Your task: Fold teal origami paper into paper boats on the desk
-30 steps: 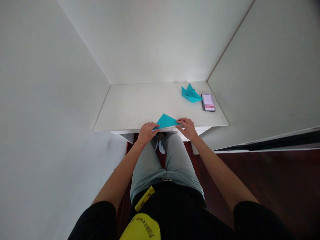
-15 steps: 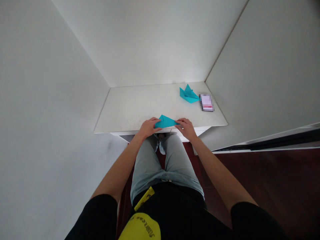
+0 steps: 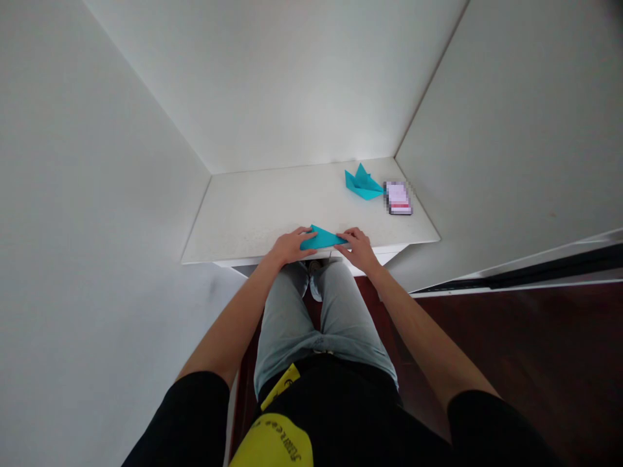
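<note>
A folded sheet of blue paper [image 3: 321,239], roughly triangular, lies at the front edge of the white tabletop [image 3: 257,201]. My left hand [image 3: 291,246] grips its left end, with fingers on top and the thumb along the near edge. At the narrow right end, my right hand [image 3: 357,248] pinches the tip between thumb and fingers. Farther back on the right, a finished-looking blue paper boat [image 3: 364,184] stands apart from both hands.
A phone with a blurred-out screen [image 3: 399,198] lies right of the paper boat, close to its tip. White walls [image 3: 311,84] enclose the tabletop at the back and sides. My legs [image 3: 287,318] are against its front, above a dark red floor [image 3: 511,350].
My left fingers have shifted slightly over the paper, and the small flap seen on its top earlier no longer shows. My right hand has moved a little left. The view has shifted slightly.
</note>
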The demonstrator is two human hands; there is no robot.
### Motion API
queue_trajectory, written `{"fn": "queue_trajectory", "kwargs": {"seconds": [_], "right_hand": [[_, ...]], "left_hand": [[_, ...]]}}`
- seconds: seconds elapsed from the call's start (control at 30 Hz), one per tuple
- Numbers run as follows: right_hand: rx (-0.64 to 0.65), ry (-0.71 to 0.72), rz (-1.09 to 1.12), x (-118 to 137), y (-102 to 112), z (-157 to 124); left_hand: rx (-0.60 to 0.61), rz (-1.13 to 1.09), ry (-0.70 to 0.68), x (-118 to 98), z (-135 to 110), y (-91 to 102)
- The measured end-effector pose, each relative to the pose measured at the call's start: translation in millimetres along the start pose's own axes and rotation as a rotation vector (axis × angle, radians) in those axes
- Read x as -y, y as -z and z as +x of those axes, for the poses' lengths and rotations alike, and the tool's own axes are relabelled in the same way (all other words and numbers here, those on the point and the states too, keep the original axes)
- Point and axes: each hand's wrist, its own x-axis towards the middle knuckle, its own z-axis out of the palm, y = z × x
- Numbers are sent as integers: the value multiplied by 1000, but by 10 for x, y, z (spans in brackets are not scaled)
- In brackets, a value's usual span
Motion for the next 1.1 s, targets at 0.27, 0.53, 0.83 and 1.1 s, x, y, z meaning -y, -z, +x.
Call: {"fn": "queue_trajectory", "kwargs": {"seconds": [0.27, 0.53, 0.83, 1.1], "right_hand": [[10, -98, 9, 106, -12, 33], [-38, -226, 128, 195, -57, 113], [-489, -541, 687, 550, -456, 352], [-333, -385, 664, 670, -369, 479]], "left_hand": [[46, -54, 8, 51, 49, 61], [-26, 52, 0, -70, 28, 49], [-251, 46, 94, -412, -34, -107], [-544, -359, 144, -518, 6, -236]]}}
